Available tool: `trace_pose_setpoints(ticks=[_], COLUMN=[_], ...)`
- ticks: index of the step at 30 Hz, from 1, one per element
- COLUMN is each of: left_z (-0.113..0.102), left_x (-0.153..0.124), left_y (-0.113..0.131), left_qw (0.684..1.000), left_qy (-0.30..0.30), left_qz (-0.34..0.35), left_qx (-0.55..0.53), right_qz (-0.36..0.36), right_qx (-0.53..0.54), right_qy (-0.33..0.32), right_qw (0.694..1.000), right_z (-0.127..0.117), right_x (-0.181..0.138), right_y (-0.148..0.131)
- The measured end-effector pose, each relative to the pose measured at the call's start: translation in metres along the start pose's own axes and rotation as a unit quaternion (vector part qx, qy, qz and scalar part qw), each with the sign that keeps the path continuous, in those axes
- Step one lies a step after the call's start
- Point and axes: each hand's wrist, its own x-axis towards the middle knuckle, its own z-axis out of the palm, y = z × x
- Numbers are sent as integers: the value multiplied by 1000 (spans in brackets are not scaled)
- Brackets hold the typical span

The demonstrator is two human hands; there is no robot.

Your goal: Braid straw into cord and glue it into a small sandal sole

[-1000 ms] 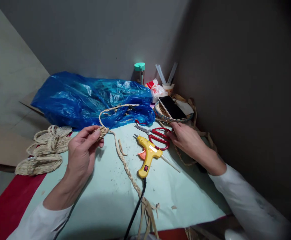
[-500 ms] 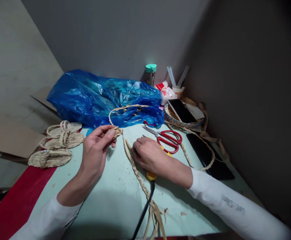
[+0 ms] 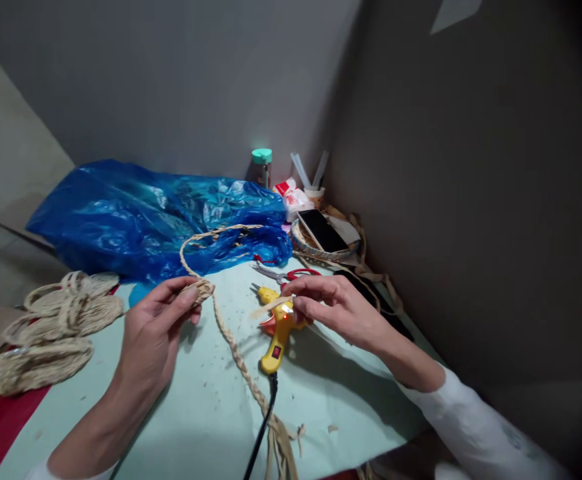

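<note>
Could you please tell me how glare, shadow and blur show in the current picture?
In the head view, bright glare streaks the blue bag; in the head view, a soft shadow lies on the pale green sheet below the right hand; in the head view, the right-hand wall darkens almost to black, and the pale strip looks slightly blurred.

Your sleeves [image 3: 481, 420] are white. Your strip [image 3: 272, 306] is pale straw; your braid [image 3: 232, 344], tan, plaited pattern. Your glue gun [image 3: 281, 331] is yellow, trigger [image 3: 269, 325] orange, cord [image 3: 261, 427] black. Before you, the bag [image 3: 115, 213] reads blue, the table [image 3: 195, 427] pale green.
</note>
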Motion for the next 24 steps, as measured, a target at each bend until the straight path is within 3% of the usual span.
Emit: trace_pose_setpoints(ticks=[3,7,8,10,12,15,20,24], left_z=[-2,-2,-1,2,5,6,1,-4], left_x=[1,1,0,-1,-2,-1,4,5], left_y=[-5,-10,-9,-8,-6,-6,-11,-14], left_qw=[1000,998,997,997,996,996,995,995], left_qy=[0,0,3,5,10,13,7,-2], left_qz=[-22,-58,-62,-67,-69,-72,-76,-75], left_qx=[20,39,42,43,47,55,60,66], right_qz=[-22,-44,-46,-35,5,86,145,154], right_qx=[-86,-94,-96,-142,-254,-396,-460,-477], right_qy=[-16,-225,-250,-215,-111,9,13,34], right_qw=[996,969,962,965,961,914,876,865], right_z=[-24,-62,-69,-78,-79,-69,-45,-44], right_x=[-14,-38,-42,-44,-38,-18,2,1], right_y=[-7,-20,-21,-19,-11,8,39,50])
